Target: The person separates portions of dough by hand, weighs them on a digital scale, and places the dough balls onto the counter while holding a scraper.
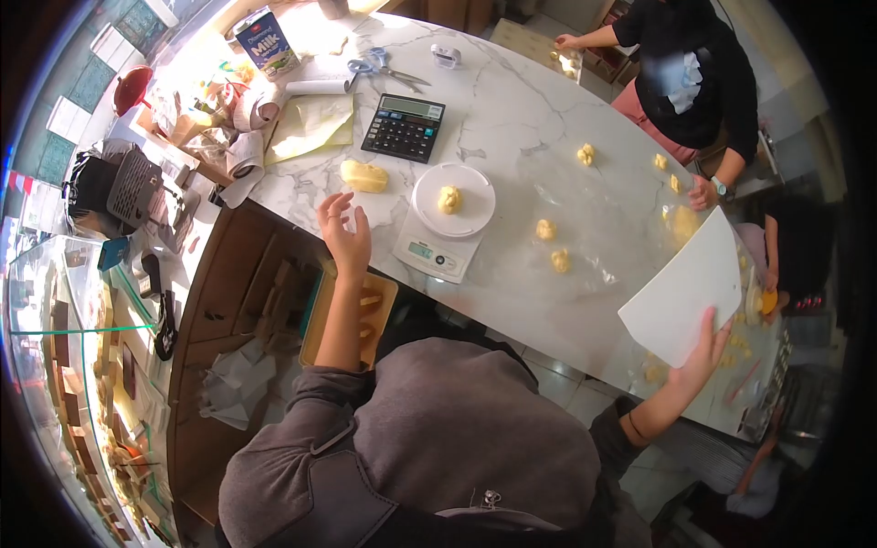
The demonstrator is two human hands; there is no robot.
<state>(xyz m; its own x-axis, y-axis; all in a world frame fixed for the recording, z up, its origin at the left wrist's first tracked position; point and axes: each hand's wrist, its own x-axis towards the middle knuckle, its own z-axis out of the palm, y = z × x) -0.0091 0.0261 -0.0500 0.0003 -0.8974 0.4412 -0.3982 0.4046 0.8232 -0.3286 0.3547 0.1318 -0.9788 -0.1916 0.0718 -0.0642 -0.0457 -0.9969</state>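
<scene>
My left hand [345, 236] is raised at the table's near edge, its fingers apart and holding nothing. Just beyond its fingertips lies a long yellow lump of dough [364, 176]. A white digital kitchen scale [443, 251] stands to the right of that hand, with a small dough piece [448, 199] on its round plate. At the right, my right hand [702, 349] grips the lower edge of a stiff white sheet [685, 292], held tilted over the table. Several small dough pieces [559, 261] sit between the scale and the sheet.
Behind the scale are a calculator [403, 128], scissors [388, 68] and yellowish paper [315, 123]. A milk carton [265, 44] stands at the far left. Across the table, a person in black [694, 82] reaches toward more dough; another person's hand [770, 279] is at the right edge.
</scene>
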